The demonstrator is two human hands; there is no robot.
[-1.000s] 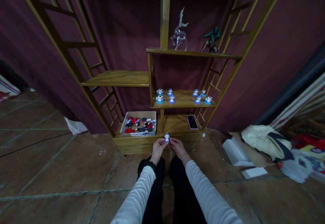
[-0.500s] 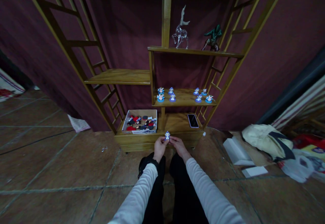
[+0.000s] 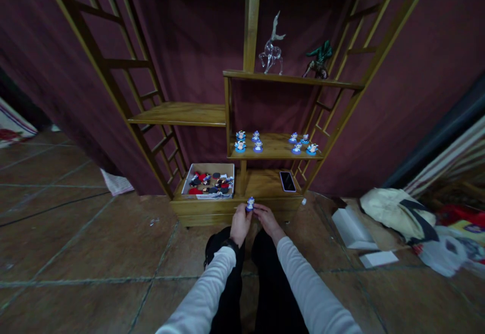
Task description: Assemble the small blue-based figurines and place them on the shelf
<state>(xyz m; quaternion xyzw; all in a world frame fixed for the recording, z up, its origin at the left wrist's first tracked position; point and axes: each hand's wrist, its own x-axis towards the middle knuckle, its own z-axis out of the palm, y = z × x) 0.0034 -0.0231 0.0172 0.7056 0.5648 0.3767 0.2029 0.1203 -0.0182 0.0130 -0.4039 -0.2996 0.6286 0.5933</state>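
A small purple and white figurine (image 3: 250,203) on a round base is held upright between my two hands, in front of the cabinet's lower edge. My left hand (image 3: 240,223) is closed on its left side. The fingers of my right hand (image 3: 265,218) pinch it from the right. Similar figurines stand on the middle shelf (image 3: 278,148) in two groups, among them a purple figurine (image 3: 258,145) and a blue-based figurine (image 3: 240,146). An open cardboard box (image 3: 189,185) with several red and black figures sits on the lower shelf, left of my hands.
A phone (image 3: 287,181) lies on the lower shelf at right. On the upper shelf stand a clear deer ornament (image 3: 271,53) and a green-brown statue (image 3: 320,60). White boxes (image 3: 354,229), a cream bag (image 3: 394,212) and a plastic bag (image 3: 443,253) lie on the floor at right.
The figurine has turned slightly in my fingers, and my left hand has shifted its grip a little. The shelf figurines stand as before; the camera view has moved slightly.
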